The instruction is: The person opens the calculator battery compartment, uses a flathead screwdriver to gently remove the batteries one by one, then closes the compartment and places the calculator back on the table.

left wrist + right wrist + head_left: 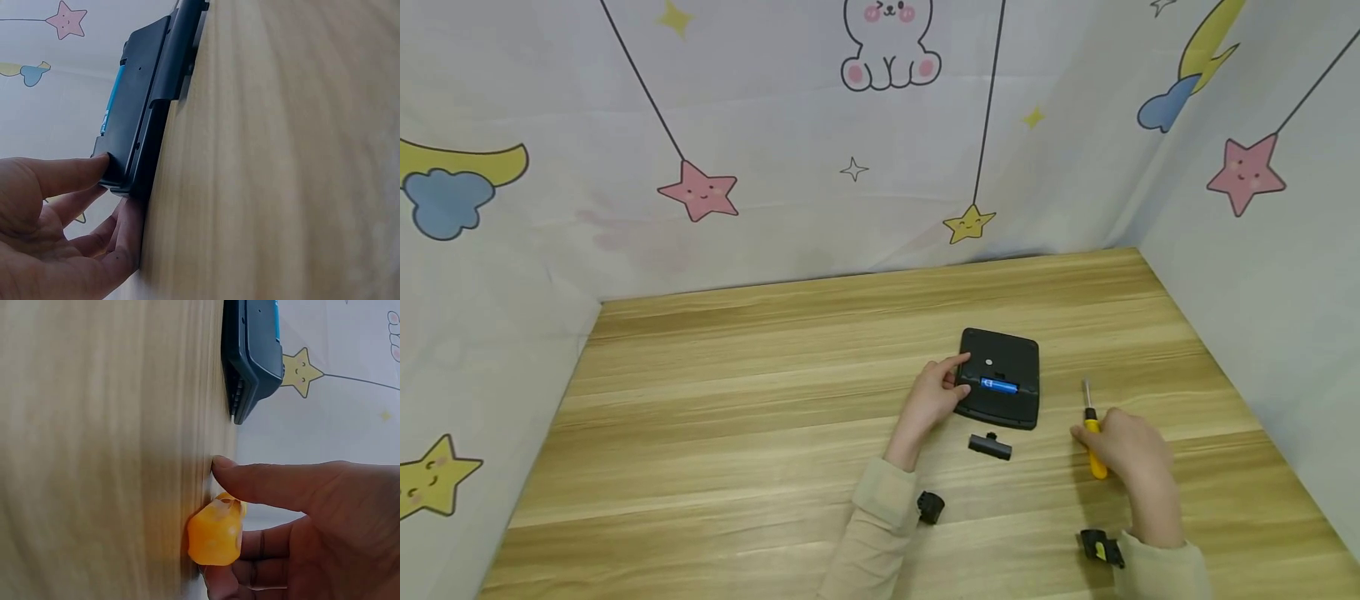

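A black calculator (1013, 354) lies back side up, its battery slot uncovered. One blue battery (1000, 385) sits in that slot. My left hand (934, 392) grips the calculator's left edge; in the left wrist view the thumb (75, 172) presses on its back and the other fingers are at its side and underneath. To the right, my right hand (1131, 446) is around the yellow handle of a screwdriver (1097, 458), thumb on one side and fingers on the other. The screwdriver lies at the table surface, its metal shaft toward the back.
A small dark battery cover (990, 447) with a tab lies just in front of the calculator. The wooden table (737, 417) meets patterned white cloth walls (790, 217) at the back and sides. Black wrist mounts (931, 507) stick out beside both sleeves.
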Action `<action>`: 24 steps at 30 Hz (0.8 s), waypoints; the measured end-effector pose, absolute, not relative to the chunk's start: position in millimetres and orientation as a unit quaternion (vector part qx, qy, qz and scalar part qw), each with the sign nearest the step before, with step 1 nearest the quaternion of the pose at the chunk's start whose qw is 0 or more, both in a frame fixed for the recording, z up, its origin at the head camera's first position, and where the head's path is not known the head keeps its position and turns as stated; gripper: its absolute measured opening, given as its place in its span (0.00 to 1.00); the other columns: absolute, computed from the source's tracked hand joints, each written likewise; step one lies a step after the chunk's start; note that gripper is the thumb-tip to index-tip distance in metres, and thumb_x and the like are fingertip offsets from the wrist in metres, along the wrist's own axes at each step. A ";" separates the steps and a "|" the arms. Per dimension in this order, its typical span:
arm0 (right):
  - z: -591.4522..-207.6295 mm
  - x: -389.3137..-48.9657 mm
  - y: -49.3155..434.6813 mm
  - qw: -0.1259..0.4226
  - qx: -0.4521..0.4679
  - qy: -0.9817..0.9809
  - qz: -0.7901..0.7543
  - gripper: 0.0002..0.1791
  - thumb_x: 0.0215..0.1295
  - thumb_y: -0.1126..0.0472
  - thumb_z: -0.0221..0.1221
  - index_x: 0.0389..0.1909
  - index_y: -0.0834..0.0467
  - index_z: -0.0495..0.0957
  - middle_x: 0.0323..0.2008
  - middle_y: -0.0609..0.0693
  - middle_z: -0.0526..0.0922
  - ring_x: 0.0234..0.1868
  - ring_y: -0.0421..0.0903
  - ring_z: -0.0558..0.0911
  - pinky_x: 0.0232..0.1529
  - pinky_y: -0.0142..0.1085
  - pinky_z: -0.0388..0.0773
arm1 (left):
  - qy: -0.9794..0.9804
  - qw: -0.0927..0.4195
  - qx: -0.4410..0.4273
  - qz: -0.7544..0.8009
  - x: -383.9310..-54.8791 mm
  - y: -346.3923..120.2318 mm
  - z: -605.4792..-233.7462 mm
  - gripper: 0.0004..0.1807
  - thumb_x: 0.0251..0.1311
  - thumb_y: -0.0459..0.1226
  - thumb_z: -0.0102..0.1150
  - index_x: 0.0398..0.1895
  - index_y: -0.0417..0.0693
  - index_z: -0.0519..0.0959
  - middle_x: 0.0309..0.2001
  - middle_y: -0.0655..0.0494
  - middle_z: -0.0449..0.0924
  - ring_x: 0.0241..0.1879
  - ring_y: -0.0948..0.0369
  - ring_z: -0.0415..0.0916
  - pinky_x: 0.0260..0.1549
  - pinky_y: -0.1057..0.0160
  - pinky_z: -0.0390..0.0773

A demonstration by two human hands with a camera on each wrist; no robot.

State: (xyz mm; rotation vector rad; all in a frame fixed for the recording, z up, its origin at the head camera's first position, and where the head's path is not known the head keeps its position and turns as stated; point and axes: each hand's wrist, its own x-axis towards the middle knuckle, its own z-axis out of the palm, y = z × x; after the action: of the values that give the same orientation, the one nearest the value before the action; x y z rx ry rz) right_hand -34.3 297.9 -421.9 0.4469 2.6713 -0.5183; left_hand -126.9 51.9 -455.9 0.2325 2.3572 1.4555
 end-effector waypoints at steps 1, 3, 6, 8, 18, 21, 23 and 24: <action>-422.1 -34.5 297.7 0.193 0.160 0.950 -0.184 0.25 0.66 0.45 0.53 0.16 0.58 0.68 0.14 0.48 0.67 0.16 0.43 0.65 0.18 0.33 0.60 | 0.834 0.179 0.082 0.515 -126.8 51.8 -456.0 0.27 0.62 0.33 0.59 0.65 0.55 0.72 0.37 0.50 0.67 0.34 0.61 0.63 0.31 0.69 0.64; -422.7 -35.0 297.5 0.194 0.161 0.950 -0.182 0.25 0.66 0.45 0.53 0.15 0.57 0.68 0.14 0.48 0.67 0.15 0.43 0.65 0.17 0.33 0.61 | 0.835 0.179 0.082 0.514 -126.9 51.8 -456.3 0.27 0.62 0.33 0.60 0.65 0.55 0.72 0.37 0.51 0.67 0.34 0.61 0.63 0.31 0.69 0.64; -423.1 -35.2 297.7 0.190 0.155 0.952 -0.183 0.25 0.67 0.47 0.53 0.14 0.57 0.68 0.13 0.48 0.67 0.15 0.43 0.65 0.17 0.33 0.60 | 0.836 0.179 0.084 0.512 -126.6 51.5 -456.0 0.27 0.62 0.33 0.60 0.65 0.55 0.72 0.37 0.51 0.67 0.33 0.61 0.62 0.30 0.69 0.63; -423.4 -35.9 298.3 0.184 0.146 0.955 -0.183 0.24 0.67 0.49 0.52 0.14 0.57 0.68 0.13 0.48 0.67 0.15 0.44 0.65 0.17 0.34 0.60 | 0.836 0.178 0.086 0.511 -126.6 51.4 -455.5 0.27 0.62 0.33 0.59 0.65 0.55 0.72 0.37 0.51 0.67 0.33 0.61 0.62 0.30 0.69 0.63; -423.9 -39.0 290.4 0.154 0.121 0.965 -0.172 0.17 0.69 0.53 0.48 0.30 0.65 0.71 0.21 0.54 0.71 0.21 0.49 0.69 0.20 0.38 0.61 | 0.839 0.176 0.093 0.507 -128.1 50.4 -454.7 0.27 0.62 0.33 0.60 0.65 0.54 0.72 0.38 0.50 0.68 0.33 0.61 0.63 0.31 0.70 0.64; -422.0 -38.9 285.3 0.138 0.118 0.969 -0.168 0.17 0.69 0.54 0.48 0.33 0.65 0.70 0.23 0.56 0.73 0.22 0.50 0.70 0.21 0.39 0.61 | 0.838 0.177 0.094 0.507 -128.5 50.2 -454.9 0.27 0.62 0.33 0.60 0.65 0.54 0.72 0.38 0.49 0.69 0.34 0.61 0.63 0.31 0.70 0.64; -421.0 -39.2 281.9 0.125 0.115 0.971 -0.167 0.15 0.69 0.54 0.48 0.33 0.64 0.70 0.23 0.56 0.74 0.22 0.51 0.70 0.21 0.39 0.61 | 0.837 0.178 0.093 0.508 -128.7 50.0 -454.6 0.27 0.62 0.33 0.60 0.65 0.54 0.72 0.38 0.49 0.69 0.33 0.61 0.63 0.32 0.70 0.64; -420.5 -39.2 280.2 0.119 0.114 0.972 -0.167 0.15 0.69 0.53 0.49 0.33 0.63 0.69 0.22 0.55 0.74 0.22 0.51 0.70 0.20 0.39 0.61 | 0.837 0.178 0.093 0.509 -128.7 49.8 -454.4 0.27 0.62 0.33 0.60 0.65 0.54 0.72 0.38 0.49 0.69 0.33 0.61 0.63 0.31 0.70 0.64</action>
State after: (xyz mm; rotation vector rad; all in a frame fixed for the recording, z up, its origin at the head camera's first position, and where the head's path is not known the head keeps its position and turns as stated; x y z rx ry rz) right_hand -39.2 280.2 -420.5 0.3332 2.8412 -0.4892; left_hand -128.7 49.8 -454.4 0.2631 2.3670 1.4395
